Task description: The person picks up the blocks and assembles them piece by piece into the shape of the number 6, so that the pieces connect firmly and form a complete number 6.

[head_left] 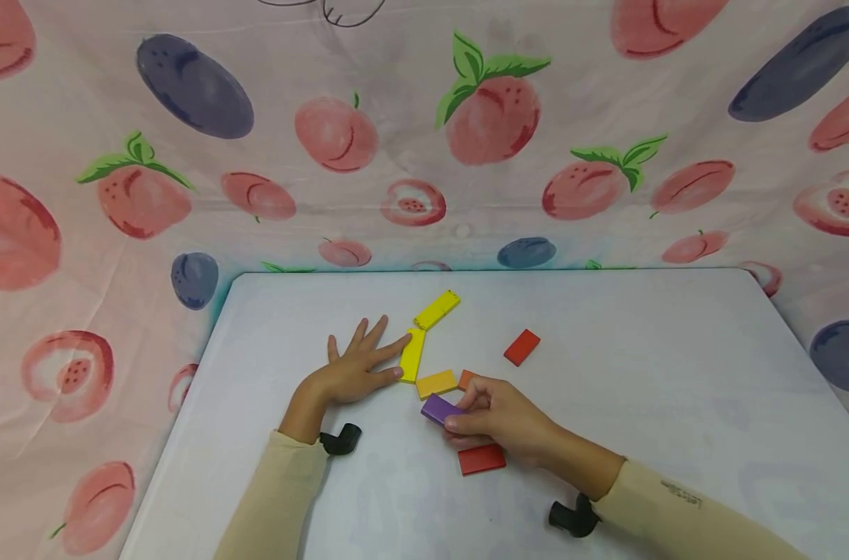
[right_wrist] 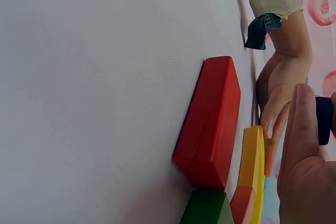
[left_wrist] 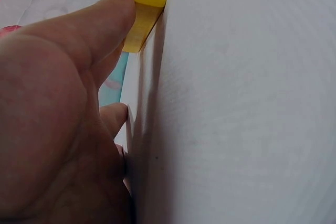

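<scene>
My left hand (head_left: 354,373) lies spread on the white table, thumb and index fingertip at the side of a yellow block (head_left: 412,356). A second yellow block (head_left: 438,309) slants away from its far end. Near its close end lies an amber block (head_left: 436,383), followed by an orange block (head_left: 465,379) partly behind my right hand (head_left: 504,416). Between thumb and fingers, that hand pinches a purple block (head_left: 441,410), which looks nearly black in the right wrist view. Below the hand sits a red block (head_left: 482,460); a green block (right_wrist: 206,208) touches its end, hidden in the head view.
Another red block (head_left: 522,348) lies apart, right of the row. The white table (head_left: 676,373) has its far edge against a fruit-print cloth (head_left: 410,93). Dark wrist cameras (head_left: 342,440) sit at both beige sleeves (head_left: 273,498).
</scene>
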A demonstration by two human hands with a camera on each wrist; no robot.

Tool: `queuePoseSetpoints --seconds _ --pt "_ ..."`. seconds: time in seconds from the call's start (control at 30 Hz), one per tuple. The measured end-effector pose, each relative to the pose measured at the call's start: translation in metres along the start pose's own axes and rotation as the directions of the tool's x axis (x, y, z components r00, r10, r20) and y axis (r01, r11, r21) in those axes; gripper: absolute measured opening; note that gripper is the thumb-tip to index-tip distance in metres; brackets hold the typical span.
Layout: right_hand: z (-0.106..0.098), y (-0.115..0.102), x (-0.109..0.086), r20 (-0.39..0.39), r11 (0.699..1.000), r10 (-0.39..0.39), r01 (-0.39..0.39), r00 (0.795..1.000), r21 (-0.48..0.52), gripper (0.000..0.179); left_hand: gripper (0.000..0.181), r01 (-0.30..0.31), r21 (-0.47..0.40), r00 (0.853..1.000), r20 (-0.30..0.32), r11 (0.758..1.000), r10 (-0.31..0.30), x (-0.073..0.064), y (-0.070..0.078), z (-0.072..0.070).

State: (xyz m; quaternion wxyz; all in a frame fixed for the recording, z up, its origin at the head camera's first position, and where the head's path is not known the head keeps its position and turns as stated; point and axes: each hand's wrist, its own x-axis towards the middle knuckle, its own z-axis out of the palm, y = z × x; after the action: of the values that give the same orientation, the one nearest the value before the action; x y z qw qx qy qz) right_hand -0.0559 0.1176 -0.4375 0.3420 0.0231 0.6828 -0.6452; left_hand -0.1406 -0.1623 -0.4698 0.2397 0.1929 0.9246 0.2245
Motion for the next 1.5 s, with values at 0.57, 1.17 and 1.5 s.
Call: queuePoseSetpoints --seconds 0.57,1.17,1.5 --pt "0.013 -0.003 0.007 0.000 0.980 -0.034 0.033 0.999 -0.197 0.039 0.063 -0.019 -0.003 1.000 -0.001 1.000 0.019 0.000 -0.001 0.001" --pt "0.027 -0.003 0.017 0.021 0.866 -0.091 0.090 0.996 -0.491 0.025 0.063 -0.028 0.006 1.000 -0.004 1.000 0.028 -0.001 -0.001 0.000" --pt "0.035 -0.002 0.020 0.008 0.783 -0.137 0.114 0.990 -0.612 0.018 0.063 -0.029 0.004 1.000 -0.008 1.000 0.029 0.000 -0.001 0.000"
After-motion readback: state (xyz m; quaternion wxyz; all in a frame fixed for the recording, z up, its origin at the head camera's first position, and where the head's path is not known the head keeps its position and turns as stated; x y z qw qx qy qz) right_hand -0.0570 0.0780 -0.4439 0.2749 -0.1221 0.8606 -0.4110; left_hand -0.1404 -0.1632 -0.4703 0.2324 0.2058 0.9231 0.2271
